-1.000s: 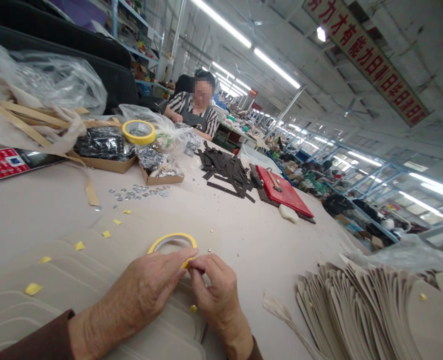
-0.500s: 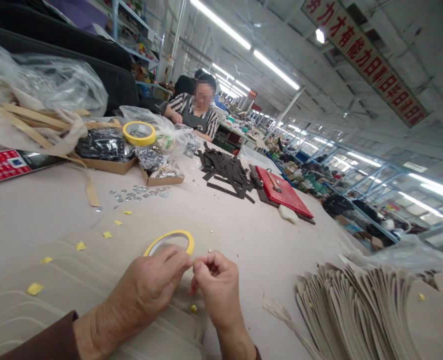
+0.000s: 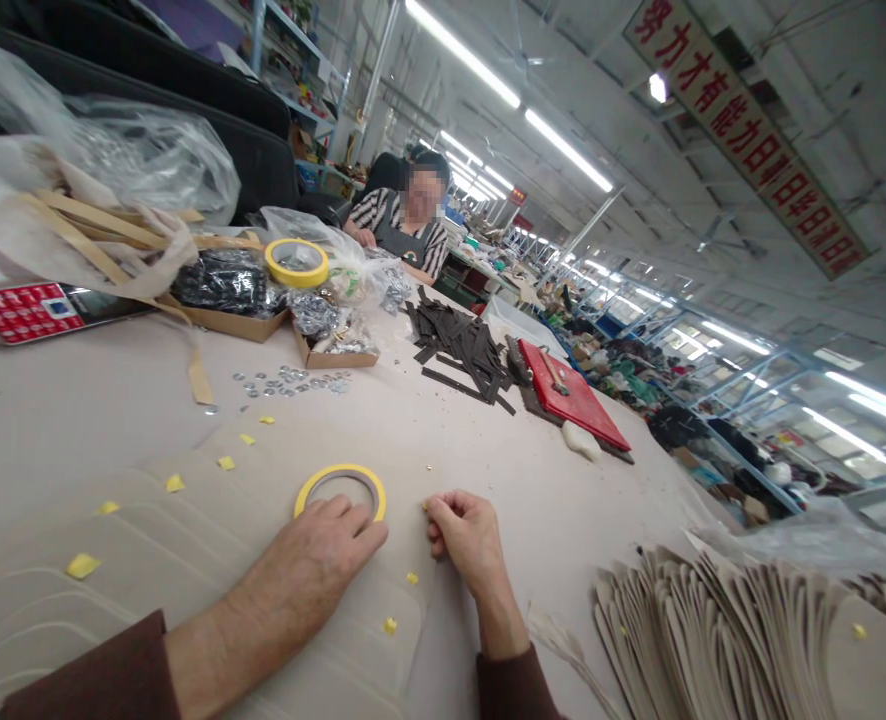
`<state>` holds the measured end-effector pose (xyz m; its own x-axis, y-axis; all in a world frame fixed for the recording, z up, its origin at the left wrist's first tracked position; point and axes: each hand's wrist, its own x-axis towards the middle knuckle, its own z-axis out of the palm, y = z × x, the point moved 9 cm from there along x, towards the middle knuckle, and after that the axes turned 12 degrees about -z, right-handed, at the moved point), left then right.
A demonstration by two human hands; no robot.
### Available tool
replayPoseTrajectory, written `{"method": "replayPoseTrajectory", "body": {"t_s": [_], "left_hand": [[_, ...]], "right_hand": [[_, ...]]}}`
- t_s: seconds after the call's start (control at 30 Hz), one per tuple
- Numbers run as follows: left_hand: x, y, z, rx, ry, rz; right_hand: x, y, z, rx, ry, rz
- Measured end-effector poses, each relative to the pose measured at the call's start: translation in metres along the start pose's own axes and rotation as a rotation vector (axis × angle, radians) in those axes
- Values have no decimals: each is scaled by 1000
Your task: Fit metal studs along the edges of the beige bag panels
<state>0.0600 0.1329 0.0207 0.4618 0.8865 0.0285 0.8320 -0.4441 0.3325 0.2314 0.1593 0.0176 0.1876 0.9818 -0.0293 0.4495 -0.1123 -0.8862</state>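
Observation:
A roll of yellow tape [image 3: 309, 488] lies on the beige panels, and my left hand [image 3: 323, 550] has its fingers curled over the near side of the ring. To its right, my right hand [image 3: 467, 535] is closed in a pinch just above the table. At its fingertips is a small gold-yellow piece [image 3: 426, 506]; I cannot tell whether it is tape or metal. Between and below my hands, two small yellow pieces sit on the nearest beige panel [image 3: 368, 650]. Several yellow tape squares [image 3: 174, 483] dot the overlapping panels at the left.
A stack of beige panels [image 3: 683, 630] stands at the right. Farther back lie loose metal washers [image 3: 293, 378], small boxes of hardware [image 3: 342, 355], dark strips [image 3: 462, 345] and a red board [image 3: 574, 395] with a hammer on it. A co-worker [image 3: 405, 225] sits across the table.
My hands were close together and have moved apart, the left onto the tape roll, the right slightly rightward. A yellow piece near the panel's edge now shows. The view has shifted a little.

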Motion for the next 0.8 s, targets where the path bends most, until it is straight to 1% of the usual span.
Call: {"method": "replayPoseTrajectory", "body": {"t_s": [0.1, 0.2, 0.27, 0.33, 0.43, 0.6, 0.8], "left_hand": [[0, 0, 1, -6, -37, -7], [-1, 0, 3, -4, -29, -1], [-2, 0, 2, -10, -21, -3], [-2, 1, 1, -27, -38, -10], [-3, 1, 0, -52, -86, -20], [-2, 0, 0, -53, -73, -23], [-1, -1, 2, -63, -87, -10]], "right_hand": [[3, -3, 1, -90, -13, -31], [5, -7, 0, -169, -22, -59], [5, -9, 0, -209, -30, -56], [5, -7, 0, -226, -44, -29], [5, -2, 1, -211, -67, 12], [6, 0, 0, -184, -50, -1], [4, 11, -5, 19, -4, 0]]}}
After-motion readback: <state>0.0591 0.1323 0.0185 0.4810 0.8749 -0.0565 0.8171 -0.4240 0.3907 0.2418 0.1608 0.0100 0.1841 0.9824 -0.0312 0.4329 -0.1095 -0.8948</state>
